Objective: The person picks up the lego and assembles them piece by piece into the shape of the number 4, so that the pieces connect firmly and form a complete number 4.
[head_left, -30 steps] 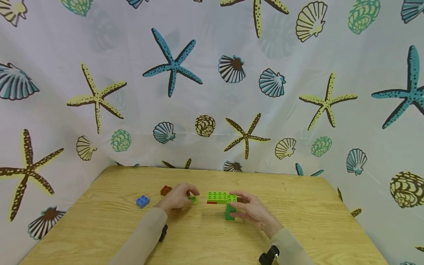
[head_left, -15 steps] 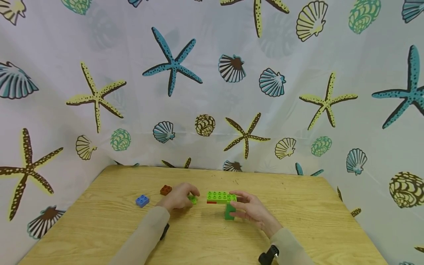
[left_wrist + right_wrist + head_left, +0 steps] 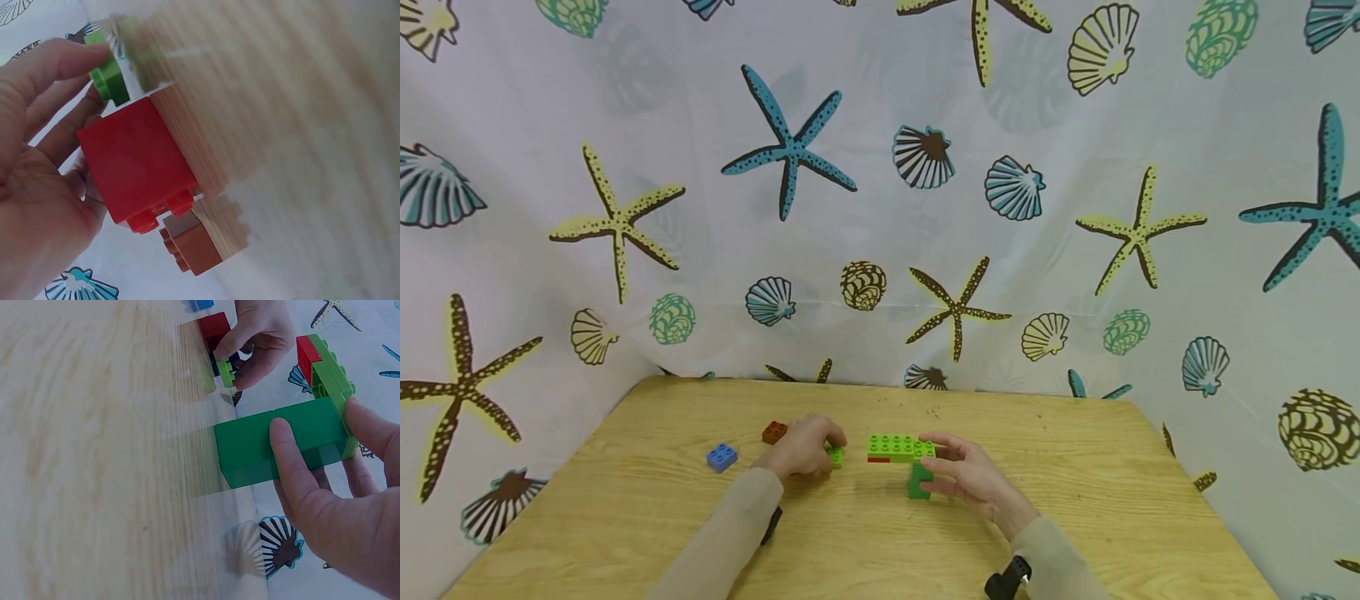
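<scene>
My left hand pinches a small light green toy brick low over the wood table. Beside its palm stands a red brick, hidden behind the hand in the head view. My right hand holds a brick structure on the table. This has a stack of dark green bricks with a long light green brick across its top, jutting toward the left. A red brick hangs under the jutting end. Some right fingers touch the stack's side, others the top.
A brown brick lies behind my left wrist, and a blue brick lies farther left on the table. A curtain with starfish and shells hangs along the table's back and sides.
My left fingers have drawn slightly leftward and closer together on the small light green brick, which has shifted slightly left. The right hand and the structure look unmoved.
</scene>
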Demonstrator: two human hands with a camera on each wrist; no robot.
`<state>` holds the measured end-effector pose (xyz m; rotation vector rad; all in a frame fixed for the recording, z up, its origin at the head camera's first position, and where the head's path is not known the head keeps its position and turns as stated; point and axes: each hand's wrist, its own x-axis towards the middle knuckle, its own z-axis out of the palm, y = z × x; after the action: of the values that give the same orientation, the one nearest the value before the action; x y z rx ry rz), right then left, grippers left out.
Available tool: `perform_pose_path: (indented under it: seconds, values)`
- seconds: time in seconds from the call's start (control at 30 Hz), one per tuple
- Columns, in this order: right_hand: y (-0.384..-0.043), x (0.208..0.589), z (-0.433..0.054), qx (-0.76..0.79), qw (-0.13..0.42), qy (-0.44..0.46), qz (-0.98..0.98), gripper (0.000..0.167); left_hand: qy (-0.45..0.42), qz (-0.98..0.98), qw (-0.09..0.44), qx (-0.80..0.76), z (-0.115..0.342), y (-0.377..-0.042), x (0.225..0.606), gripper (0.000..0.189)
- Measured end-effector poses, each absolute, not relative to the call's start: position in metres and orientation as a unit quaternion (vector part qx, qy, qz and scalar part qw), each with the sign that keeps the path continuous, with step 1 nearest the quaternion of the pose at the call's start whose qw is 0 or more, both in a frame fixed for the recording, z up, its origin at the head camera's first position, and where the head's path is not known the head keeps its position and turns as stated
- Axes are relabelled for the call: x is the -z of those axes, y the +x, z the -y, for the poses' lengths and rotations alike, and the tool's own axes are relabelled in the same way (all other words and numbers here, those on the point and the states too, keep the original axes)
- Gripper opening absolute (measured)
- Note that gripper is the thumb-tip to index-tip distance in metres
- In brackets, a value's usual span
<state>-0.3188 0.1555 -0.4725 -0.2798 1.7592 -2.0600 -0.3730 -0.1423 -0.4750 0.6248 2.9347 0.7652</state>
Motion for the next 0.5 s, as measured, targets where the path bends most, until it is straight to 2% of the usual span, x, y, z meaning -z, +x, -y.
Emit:
perform_pose_path:
  seconds: [0.23,0.5]
  values:
    - [-0.318,0.472,-0.154,0.739,0.204,-0.101,-0.634,0.062,0.170,-0.928,0.050,-0.327,0.145,-0.370,0.472,0.048]
    - [-0.319,0.473,-0.154,0.738,0.206,-0.104,-0.635,0.062,0.217,-0.896,0.021,-0.387,0.141,-0.366,0.464,0.055]
